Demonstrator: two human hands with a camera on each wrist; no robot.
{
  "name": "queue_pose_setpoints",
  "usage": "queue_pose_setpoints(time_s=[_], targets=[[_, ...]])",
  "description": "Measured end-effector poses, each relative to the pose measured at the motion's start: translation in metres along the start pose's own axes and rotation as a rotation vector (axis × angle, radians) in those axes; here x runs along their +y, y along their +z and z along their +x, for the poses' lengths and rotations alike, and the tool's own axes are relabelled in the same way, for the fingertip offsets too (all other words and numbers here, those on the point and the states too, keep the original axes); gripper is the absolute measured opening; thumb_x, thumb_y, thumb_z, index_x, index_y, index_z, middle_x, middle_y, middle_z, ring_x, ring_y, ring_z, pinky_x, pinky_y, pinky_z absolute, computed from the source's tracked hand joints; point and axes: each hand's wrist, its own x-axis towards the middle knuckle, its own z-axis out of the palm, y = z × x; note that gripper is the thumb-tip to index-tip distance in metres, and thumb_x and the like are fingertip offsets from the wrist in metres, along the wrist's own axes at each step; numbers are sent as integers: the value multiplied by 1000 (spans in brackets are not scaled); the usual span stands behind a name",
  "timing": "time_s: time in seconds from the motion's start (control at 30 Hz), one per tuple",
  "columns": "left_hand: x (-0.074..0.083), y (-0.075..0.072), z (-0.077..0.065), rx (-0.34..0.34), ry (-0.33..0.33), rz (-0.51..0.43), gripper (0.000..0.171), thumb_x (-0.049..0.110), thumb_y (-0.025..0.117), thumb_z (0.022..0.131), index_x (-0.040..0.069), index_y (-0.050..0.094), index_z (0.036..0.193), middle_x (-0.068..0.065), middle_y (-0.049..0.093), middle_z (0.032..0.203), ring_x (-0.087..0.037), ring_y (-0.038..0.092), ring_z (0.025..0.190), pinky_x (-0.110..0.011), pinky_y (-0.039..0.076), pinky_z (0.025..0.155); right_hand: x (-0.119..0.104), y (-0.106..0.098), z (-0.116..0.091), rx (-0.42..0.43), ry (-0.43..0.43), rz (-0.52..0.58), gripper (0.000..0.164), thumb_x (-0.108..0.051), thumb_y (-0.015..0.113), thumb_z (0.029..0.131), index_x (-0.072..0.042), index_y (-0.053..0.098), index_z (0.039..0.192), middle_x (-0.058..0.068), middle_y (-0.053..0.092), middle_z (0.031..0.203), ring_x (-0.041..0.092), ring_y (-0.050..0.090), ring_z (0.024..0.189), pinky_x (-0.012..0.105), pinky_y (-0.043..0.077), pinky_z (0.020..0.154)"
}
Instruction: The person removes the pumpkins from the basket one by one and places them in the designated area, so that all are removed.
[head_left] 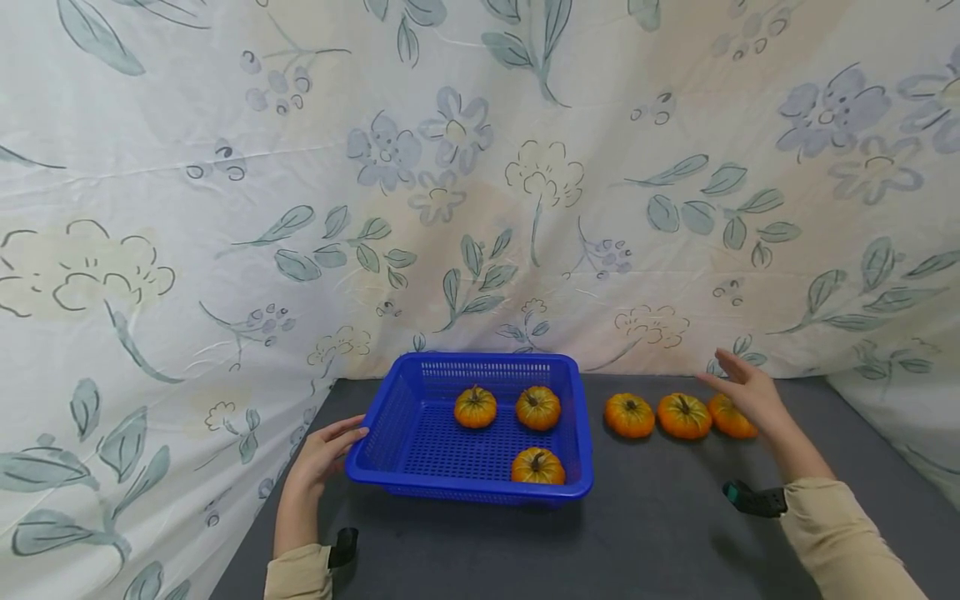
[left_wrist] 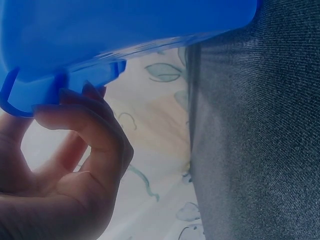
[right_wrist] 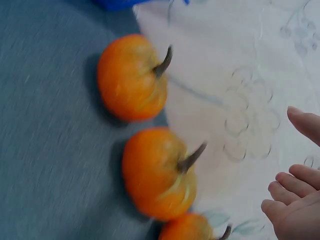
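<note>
A blue plastic basket [head_left: 431, 446] with slotted walls stands on the dark table, holding three small orange pumpkins: one at back centre [head_left: 475, 407], one at back right [head_left: 538, 408] and one at front right [head_left: 537, 467]. My left hand [head_left: 318, 458] grips the basket's left rim; in the left wrist view its fingers [left_wrist: 95, 122] curl up against the rim's edge. To the right, my right hand [head_left: 750, 396] hovers with fingers extended and holds nothing. Below it lies a row of three pumpkins, the left [head_left: 629, 416], the middle [head_left: 684, 417] and the right one [head_left: 731, 417], partly hidden by the hand.
A flowered cloth [head_left: 480, 208] hangs behind the table and along its sides. The dark tabletop [head_left: 645, 533] reaches in front of the basket and the pumpkin row. Each wrist carries a dark strap with a small camera [head_left: 753, 500].
</note>
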Motion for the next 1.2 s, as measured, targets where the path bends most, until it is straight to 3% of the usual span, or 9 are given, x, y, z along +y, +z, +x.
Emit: queue_pose_setpoints(time_s=[0.1,0.27,0.4,0.67,0.93,1.2], targets=[[0,0,0,1,0,10,63,38,70,89,7,51,141,-15,58,138,-14,64,104,-35,55,86,-7,6,5,-26,-32,47,100,-61,61,87,-20,4,158,14,2,164,39,4,151,67,17,112],[1,1,1,2,-11,25,64,40,69,89,7,51,141,-18,55,141,-17,63,108,-38,54,88,-41,17,-9,-106,-144,94,95,-48,61,93,-8,2,157,19,1,163,43,3,149,64,15,115],[1,1,1,-2,-8,26,64,40,69,90,7,50,141,-18,54,141,-16,63,107,-38,54,88,-61,28,-16,-125,-164,78,93,-46,60,94,-8,3,157,18,4,163,42,7,149,59,18,117],[1,1,2,-7,-9,26,65,40,69,90,6,50,142,-18,55,141,-16,63,108,-41,54,90,-75,42,-13,-155,-211,84,91,-45,62,94,-7,9,157,20,11,162,44,14,149,58,20,117],[0,2,1,3,-5,22,62,39,68,90,8,51,141,-16,56,140,-17,63,108,-36,55,88,-87,56,-15,-181,-267,100,83,-36,62,96,-5,14,156,20,17,162,41,18,149,56,21,118],[1,2,0,-7,6,11,63,38,69,90,6,51,141,-16,56,139,-14,63,105,-35,56,86,-95,76,-16,-205,-266,101,84,-39,63,95,-6,17,156,20,20,161,41,20,148,57,23,117]])
